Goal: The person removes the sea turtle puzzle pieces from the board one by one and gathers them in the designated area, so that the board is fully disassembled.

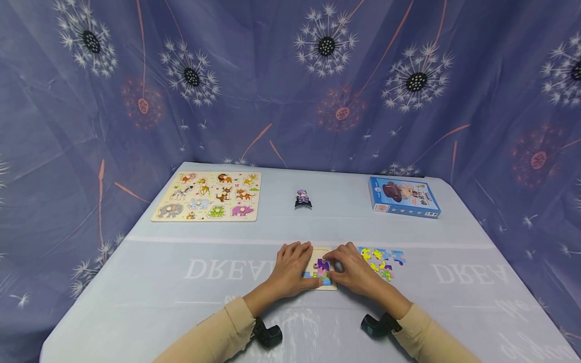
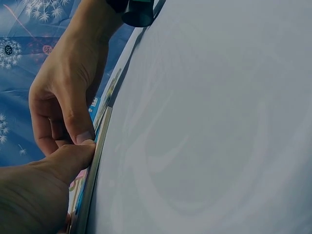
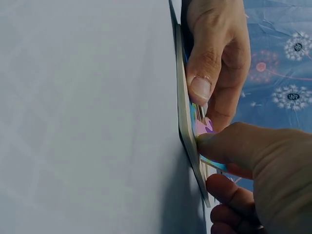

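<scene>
A small wooden puzzle board lies in front of the person, with purple, pink and blue jigsaw pieces in its lower part. From its left side, the left hand holds the board, the thumb at the front edge and the fingers toward the back. Over the right side is the right hand, pinching a jigsaw piece between thumb and fingers, its fingertips right at the purple piece. A bluish edge shows under the right thumb in the right wrist view; the fingers hide most of the held piece.
Loose jigsaw pieces lie just right of the right hand. Farther back are an animal knob puzzle at left, a small purple-and-black figure in the middle and a blue box at right. A patterned curtain hangs behind the table.
</scene>
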`<action>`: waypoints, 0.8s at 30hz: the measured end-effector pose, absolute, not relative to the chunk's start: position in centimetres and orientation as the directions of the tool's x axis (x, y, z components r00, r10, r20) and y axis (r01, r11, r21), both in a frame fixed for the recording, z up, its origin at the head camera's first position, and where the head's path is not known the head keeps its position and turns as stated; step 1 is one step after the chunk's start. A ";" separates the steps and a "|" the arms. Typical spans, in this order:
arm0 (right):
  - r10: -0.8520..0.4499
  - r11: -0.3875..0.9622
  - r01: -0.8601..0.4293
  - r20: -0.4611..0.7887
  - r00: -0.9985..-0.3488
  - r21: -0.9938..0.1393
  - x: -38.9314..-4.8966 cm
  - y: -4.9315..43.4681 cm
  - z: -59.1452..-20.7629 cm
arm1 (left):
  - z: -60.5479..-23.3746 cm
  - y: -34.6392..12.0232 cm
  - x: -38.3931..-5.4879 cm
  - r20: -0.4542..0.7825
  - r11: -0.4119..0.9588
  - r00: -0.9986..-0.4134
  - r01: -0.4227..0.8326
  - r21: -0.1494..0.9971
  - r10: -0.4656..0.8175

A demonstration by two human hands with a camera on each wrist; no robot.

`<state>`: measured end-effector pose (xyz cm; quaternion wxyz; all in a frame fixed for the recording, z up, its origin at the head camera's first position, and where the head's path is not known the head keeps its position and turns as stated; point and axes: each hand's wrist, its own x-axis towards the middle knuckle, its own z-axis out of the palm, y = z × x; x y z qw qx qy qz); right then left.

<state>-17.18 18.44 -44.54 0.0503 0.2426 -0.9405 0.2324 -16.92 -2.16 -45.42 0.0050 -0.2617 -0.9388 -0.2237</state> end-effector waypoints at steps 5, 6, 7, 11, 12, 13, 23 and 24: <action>-0.448 0.770 -0.511 0.246 -0.859 -0.382 -17.2 18.6 -44.6 | -45.4 -2.2 -17.0 0.131 0.758 -0.862 0.496 0.424 0.490; -0.451 0.769 -0.515 0.250 -0.857 -0.379 -17.2 18.6 -44.6 | -45.3 -2.2 -17.0 0.133 0.758 -0.861 0.496 0.423 0.490; -0.454 0.767 -0.518 0.250 -0.855 -0.379 -17.2 18.6 -44.6 | -45.3 -2.2 -16.9 0.131 0.757 -0.862 0.495 0.426 0.490; -0.455 0.760 -0.513 0.236 -0.859 -0.399 -17.1 18.5 -44.6 | -45.4 -2.2 -16.9 0.127 0.760 -0.863 0.493 0.424 0.489; -0.455 0.760 -0.511 0.233 -0.860 -0.401 -17.1 18.5 -44.6 | -45.4 -2.2 -16.9 0.127 0.761 -0.863 0.493 0.422 0.489; -0.454 0.761 -0.510 0.232 -0.860 -0.401 -17.1 18.5 -44.6 | -45.4 -2.2 -16.9 0.128 0.761 -0.863 0.494 0.421 0.489; -0.418 0.764 -0.476 0.228 -0.880 -0.436 -17.0 18.7 -44.7 | -45.5 -2.2 -17.0 0.117 0.756 -0.864 0.488 0.436 0.490; -0.413 0.761 -0.474 0.232 -0.881 -0.444 -16.9 18.8 -44.7 | -45.5 -2.2 -17.0 0.118 0.756 -0.863 0.489 0.435 0.491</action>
